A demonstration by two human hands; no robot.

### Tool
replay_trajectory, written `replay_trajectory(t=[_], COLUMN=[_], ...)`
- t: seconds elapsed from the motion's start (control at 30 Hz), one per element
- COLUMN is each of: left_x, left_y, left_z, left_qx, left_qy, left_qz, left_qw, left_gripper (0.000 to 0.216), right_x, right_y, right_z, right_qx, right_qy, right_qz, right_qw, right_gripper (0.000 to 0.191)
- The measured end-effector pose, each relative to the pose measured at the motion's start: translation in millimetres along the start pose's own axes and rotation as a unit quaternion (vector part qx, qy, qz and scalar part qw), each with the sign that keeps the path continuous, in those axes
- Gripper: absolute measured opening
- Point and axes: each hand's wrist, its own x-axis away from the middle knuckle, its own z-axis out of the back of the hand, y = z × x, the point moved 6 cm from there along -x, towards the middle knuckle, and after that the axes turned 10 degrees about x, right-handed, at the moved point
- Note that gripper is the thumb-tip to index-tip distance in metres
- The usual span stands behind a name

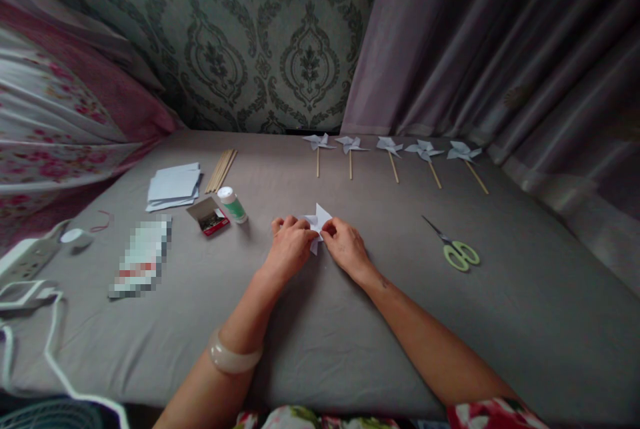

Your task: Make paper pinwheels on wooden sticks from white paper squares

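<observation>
A white paper pinwheel head (pixel 323 213) is held between my two hands over the middle of the grey cloth. My left hand (pixel 293 242) pinches its left side, the thumb and forefinger near the centre. From the other side, my right hand (pixel 346 245) grips the paper with thumb and forefinger pressed together. My fingers cover much of the folded centre, so whether a pin sits there is hidden. Left of my hands stand a white and green glue bottle (pixel 233 205) and a small open box (pixel 214 222) of dark little pieces.
Several pinwheels on sticks (pixel 351 143) lie in a row at the back. Green-handled scissors (pixel 461 255) rest at right. Wooden sticks (pixel 221 171), a paper stack (pixel 173 185), a blurred packet (pixel 143 255) and a power strip (pixel 30 259) with a white cable are at left.
</observation>
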Motion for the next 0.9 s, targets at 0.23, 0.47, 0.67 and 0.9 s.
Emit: replay_trajectory(t=[0.23,0.47,0.67,0.9], left_x=[0.5,2.2,2.5,-0.7], left_y=[2.0,7.3,5.1,-13.9], left_z=[0.4,5.6,4.1,10.5], left_qx=[-0.012,-0.011,0.006,0.106], left_qy=[-0.007,-0.018,-0.010,0.074], left_qz=[-0.001,0.001,-0.002,0.035], left_qw=[1.000,1.000,1.000,0.991], left_gripper=[0.029,0.032,0.031,0.031], right_x=[3.4,5.9,8.4,8.4], right_y=[-6.1,-11.1,-15.4,-19.4], right_z=[-1.5,-0.4,6.8,14.8], right_qx=[0.062,0.095,0.131,0.168], right_qy=[-0.019,-0.047,-0.052,-0.040], right_qz=[0.048,0.060,0.117,0.226], right_qw=[0.997,0.993,0.983,0.959], right_gripper=[0.020,0.027,0.030,0.033])
